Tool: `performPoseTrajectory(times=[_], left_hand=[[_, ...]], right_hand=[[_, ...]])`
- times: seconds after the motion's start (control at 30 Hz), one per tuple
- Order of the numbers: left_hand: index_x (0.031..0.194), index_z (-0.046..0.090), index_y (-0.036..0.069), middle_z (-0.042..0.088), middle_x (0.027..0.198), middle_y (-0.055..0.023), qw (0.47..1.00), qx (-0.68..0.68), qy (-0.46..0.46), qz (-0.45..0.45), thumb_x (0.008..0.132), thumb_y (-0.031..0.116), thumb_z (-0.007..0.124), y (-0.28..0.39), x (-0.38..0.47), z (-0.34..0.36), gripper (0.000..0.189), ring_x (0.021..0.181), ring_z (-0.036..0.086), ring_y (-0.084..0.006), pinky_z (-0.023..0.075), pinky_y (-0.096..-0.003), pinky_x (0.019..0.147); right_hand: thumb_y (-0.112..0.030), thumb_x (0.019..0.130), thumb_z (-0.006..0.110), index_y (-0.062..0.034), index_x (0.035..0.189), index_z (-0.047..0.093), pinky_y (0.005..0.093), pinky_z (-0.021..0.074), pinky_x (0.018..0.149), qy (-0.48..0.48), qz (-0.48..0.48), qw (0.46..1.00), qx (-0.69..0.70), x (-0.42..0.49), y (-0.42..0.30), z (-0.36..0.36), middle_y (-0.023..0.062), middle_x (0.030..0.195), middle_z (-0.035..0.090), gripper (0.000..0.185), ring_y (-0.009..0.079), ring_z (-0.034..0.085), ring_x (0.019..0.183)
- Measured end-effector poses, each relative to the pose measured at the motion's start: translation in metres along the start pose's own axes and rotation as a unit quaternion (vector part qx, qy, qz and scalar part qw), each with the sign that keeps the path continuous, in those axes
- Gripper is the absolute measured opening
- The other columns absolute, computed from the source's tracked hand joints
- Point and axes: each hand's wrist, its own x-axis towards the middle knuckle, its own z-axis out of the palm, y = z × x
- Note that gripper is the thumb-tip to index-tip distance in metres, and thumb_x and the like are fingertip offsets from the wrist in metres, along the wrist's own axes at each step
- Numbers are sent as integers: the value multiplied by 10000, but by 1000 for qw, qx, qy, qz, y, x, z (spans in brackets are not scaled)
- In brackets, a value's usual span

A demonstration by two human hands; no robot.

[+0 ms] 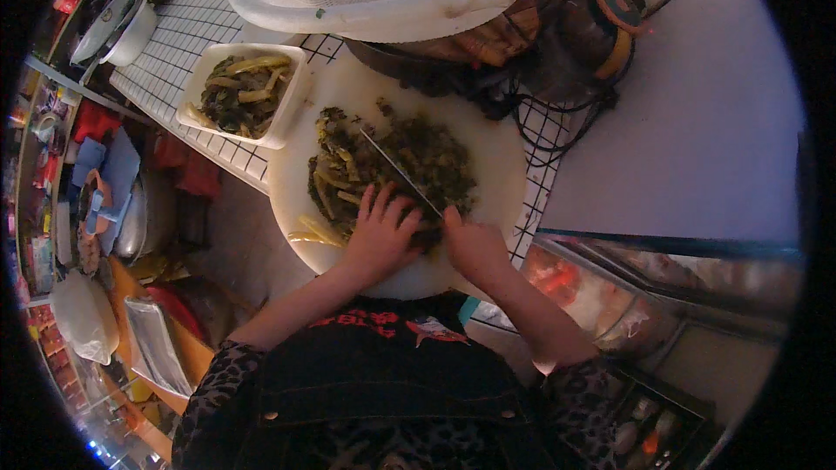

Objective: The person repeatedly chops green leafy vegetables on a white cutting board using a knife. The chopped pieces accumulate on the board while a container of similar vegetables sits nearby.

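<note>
My right hand (473, 241) grips a kitchen knife (401, 173), whose thin blade edge points away and to the left across a heap of greens. Dark chopped leafy greens (431, 156) lie right of the blade. To its left are longer pieces of pickled-looking greens (333, 170) with yellowish stalks. My left hand (384, 228) presses on the greens beside the knife, fingers spread; whether it grips any is hidden. Everything rests on a round white cutting board (503, 170). A pale stalk (320, 230) lies at the board's left edge.
A white plastic tub (297, 88) of similar greens touches the board's far left side. Behind the board sits a large white mesh colander (405, 23) near a dark pan (385, 59). Black cables (555, 143) loop at the right, beside a glass-edged counter (666, 143). White tiles (189, 23) cover the worktop.
</note>
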Motion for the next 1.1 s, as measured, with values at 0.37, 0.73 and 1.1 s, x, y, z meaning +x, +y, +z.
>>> performPoseTrajectory(times=[0.37,0.73,1.1], left_hand=[[1228,483,93,533,1214,-164,933,-249,216,-144,629,183,805,-20,-7,-2,686,1099,521,-357,418,-445,942],[1267,447,91,465,1292,-129,986,-7,76,-147,655,262,813,-7,11,-15,733,1260,397,-351,331,-519,1037],[1121,579,44,575,1165,-140,988,-54,143,-23,717,86,713,-27,20,5,428,1117,537,-340,480,-420,930]], right_hand=[[-280,957,517,-48,1030,507,538,480,639,-54,77,994,61,-22,4,-41,239,790,650,243,430,627,711],[-274,954,536,-29,1020,503,499,475,592,20,143,980,137,-48,-7,-83,241,781,648,255,439,620,698],[-115,822,545,-51,1031,486,380,505,444,50,-53,985,-159,-37,-18,-49,92,671,627,226,239,662,545]])
